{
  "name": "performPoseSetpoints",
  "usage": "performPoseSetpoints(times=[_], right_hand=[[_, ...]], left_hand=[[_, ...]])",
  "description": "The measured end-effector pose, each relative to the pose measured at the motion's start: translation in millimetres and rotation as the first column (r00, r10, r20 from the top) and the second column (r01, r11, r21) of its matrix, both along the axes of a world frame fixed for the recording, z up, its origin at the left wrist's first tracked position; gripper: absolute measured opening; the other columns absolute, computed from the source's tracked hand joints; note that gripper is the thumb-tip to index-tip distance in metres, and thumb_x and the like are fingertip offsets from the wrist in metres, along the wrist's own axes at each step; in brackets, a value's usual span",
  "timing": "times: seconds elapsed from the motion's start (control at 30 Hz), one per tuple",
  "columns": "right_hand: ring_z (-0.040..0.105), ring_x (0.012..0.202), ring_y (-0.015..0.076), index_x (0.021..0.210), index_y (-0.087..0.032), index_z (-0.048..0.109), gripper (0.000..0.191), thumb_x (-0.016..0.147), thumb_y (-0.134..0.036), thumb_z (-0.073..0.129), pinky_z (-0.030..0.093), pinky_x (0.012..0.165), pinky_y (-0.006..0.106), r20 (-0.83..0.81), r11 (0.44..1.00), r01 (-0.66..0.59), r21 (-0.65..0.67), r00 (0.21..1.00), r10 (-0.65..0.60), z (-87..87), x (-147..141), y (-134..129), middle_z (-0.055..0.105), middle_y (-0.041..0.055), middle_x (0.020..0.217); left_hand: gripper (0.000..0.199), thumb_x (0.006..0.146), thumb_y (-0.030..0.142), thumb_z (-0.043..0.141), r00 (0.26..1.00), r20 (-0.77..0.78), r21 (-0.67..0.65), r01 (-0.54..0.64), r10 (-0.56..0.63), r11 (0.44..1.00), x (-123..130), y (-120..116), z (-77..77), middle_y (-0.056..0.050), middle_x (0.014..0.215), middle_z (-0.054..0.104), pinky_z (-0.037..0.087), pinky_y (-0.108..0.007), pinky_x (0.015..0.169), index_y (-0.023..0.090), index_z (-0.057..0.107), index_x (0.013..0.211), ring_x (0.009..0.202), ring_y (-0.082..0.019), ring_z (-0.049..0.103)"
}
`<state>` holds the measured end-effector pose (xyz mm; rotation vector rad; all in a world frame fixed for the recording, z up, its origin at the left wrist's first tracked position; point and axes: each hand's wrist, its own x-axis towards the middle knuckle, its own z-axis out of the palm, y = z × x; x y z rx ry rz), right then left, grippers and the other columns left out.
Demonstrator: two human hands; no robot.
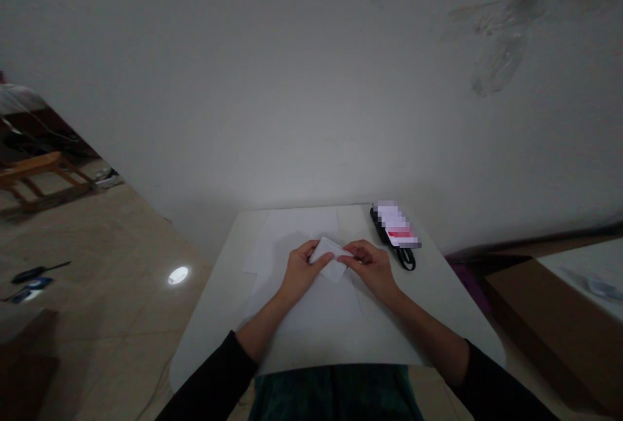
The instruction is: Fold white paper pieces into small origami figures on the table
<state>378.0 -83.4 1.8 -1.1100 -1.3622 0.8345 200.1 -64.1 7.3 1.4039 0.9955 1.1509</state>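
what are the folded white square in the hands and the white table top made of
The folded white square looks like thin matte paper: sharp creases, dull surface. The white round-cornered table top seems smooth laminate or plastic, with a faint sheen, though it could be painted wood.

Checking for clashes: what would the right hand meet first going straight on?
The right hand would meet the folded white paper first; its fingers seem already there, though depth is unclear.

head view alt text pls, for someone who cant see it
The left hand and right hand hold a small folded paper over white sheets on a white table. A black object, partly blurred, lies near the far edge.
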Motion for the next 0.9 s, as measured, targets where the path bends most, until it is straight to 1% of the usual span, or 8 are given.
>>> performPoseSetpoints(times=[0.1, 0.2, 0.4, 0.6, 0.7, 0.9], right_hand=[[0.063, 0.055, 0.0162, 0.08, -0.023, 0.07, 0.028, 0.065, -0.043, 0.081, 0.051, 0.051, 0.026, -0.01, 0.999, -0.032, -0.017, 0.999, 0.032, 0.0, 0.6, 1.2, 0.069, 0.0001, 0.065], [0.064, 0.057, 0.0172, 0.079, -0.023, 0.071, 0.027, 0.065, -0.044, 0.081, 0.053, 0.053, 0.028, -0.043, 0.998, -0.041, -0.037, 0.998, 0.04, -1.1, -0.9, 2.2, 0.07, 0.0008, 0.065], [0.067, 0.06, 0.018, 0.076, -0.022, 0.067, 0.03, 0.065, -0.047, 0.08, 0.056, 0.058, 0.03, -0.189, 0.994, -0.08, -0.076, 0.98, 0.064, -1.8, -5.4, 5.1, 0.07, 0.0022, 0.065], [0.066, 0.056, 0.0172, 0.08, -0.021, 0.066, 0.032, 0.063, -0.044, 0.082, 0.058, 0.056, 0.032, -0.296, 0.983, -0.141, -0.116, 0.95, 0.101, -5.9, -4.6, 8.8, 0.07, 0.001, 0.065], [0.067, 0.059, 0.018, 0.078, -0.02, 0.068, 0.031, 0.063, -0.043, 0.082, 0.059, 0.057, 0.033, -0.305, 0.977, -0.155, -0.149, 0.947, 0.104, -6.6, -3.7, 9.0, 0.071, 0.0022, 0.067], [0.07, 0.067, 0.0208, 0.078, -0.02, 0.072, 0.029, 0.064, -0.044, 0.081, 0.062, 0.062, 0.036, -0.264, 0.969, -0.166, -0.183, 0.958, 0.114, -8.1, -1.4, 9.2, 0.074, 0.0043, 0.074]], left_hand=[[0.033, 0.073, 0.04, 0.075, 1.0, 0.012, -0.022, -0.015, 0.015, 1.0, -1.2, 1.8, -1.0, -0.006, 0.087, 0.074, 0.053, -0.027, 0.067, 0.015, 0.07, 0.093, 0.073, -0.018, 0.068], [0.03, 0.073, 0.04, 0.075, 0.999, 0.013, -0.019, -0.036, 0.036, 0.999, -1.5, 1.8, -0.3, -0.005, 0.084, 0.074, 0.053, -0.026, 0.066, 0.015, 0.07, 0.09, 0.071, -0.018, 0.067], [0.028, 0.072, 0.04, 0.076, 0.996, -0.02, -0.001, -0.09, 0.09, 0.996, -1.4, -1.9, 3.1, -0.005, 0.08, 0.074, 0.052, -0.026, 0.064, 0.015, 0.071, 0.085, 0.069, -0.017, 0.067], [0.026, 0.072, 0.038, 0.076, 0.996, -0.028, -0.008, -0.079, 0.079, 0.997, -2.7, -0.9, -0.1, -0.004, 0.076, 0.073, 0.05, -0.023, 0.059, 0.015, 0.071, 0.083, 0.063, -0.015, 0.065], [0.026, 0.071, 0.038, 0.077, 0.995, -0.047, -0.007, -0.087, 0.086, 0.996, -2.5, -0.2, 0.5, -0.004, 0.074, 0.073, 0.049, -0.023, 0.057, 0.014, 0.071, 0.08, 0.062, -0.015, 0.065], [0.028, 0.069, 0.039, 0.078, 0.994, -0.051, -0.037, -0.098, 0.096, 0.994, -2.8, 0.6, 2.2, -0.004, 0.072, 0.073, 0.049, -0.023, 0.055, 0.014, 0.072, 0.08, 0.059, -0.015, 0.064]])
